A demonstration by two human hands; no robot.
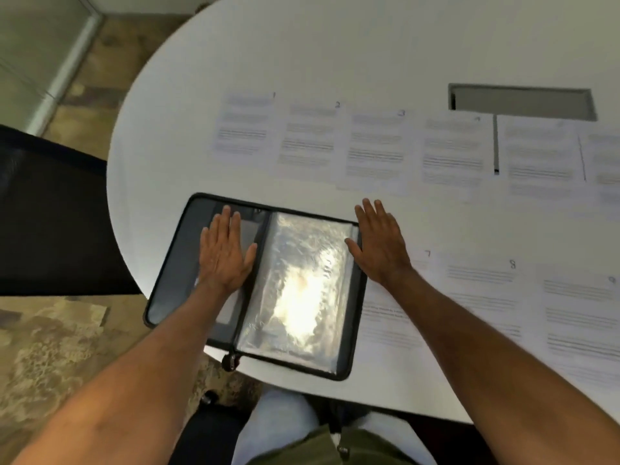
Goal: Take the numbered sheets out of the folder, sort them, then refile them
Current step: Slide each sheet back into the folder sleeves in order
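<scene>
A dark zip folder (174,270) lies open near the table's front left edge, its shiny clear sleeves (302,283) facing up on the right half. My left hand (226,253) rests flat, fingers apart, on the folder's left inner cover. At the folder's right edge, my right hand (380,243) lies flat and open, partly on sheet 7 (426,260). Numbered sheets are spread in rows: sheet 1 (245,129), sheet 2 (310,139), sheet 3 (377,149) and sheet 4 (453,149) at the back, sheet 8 (483,290) and sheet 9 (583,317) at the front right.
The white table (335,45) is rounded on its left side. A grey rectangular cable slot (520,99) sits behind the back row, right of centre. A black chair (50,213) stands left of the table. More sheets run off the right edge.
</scene>
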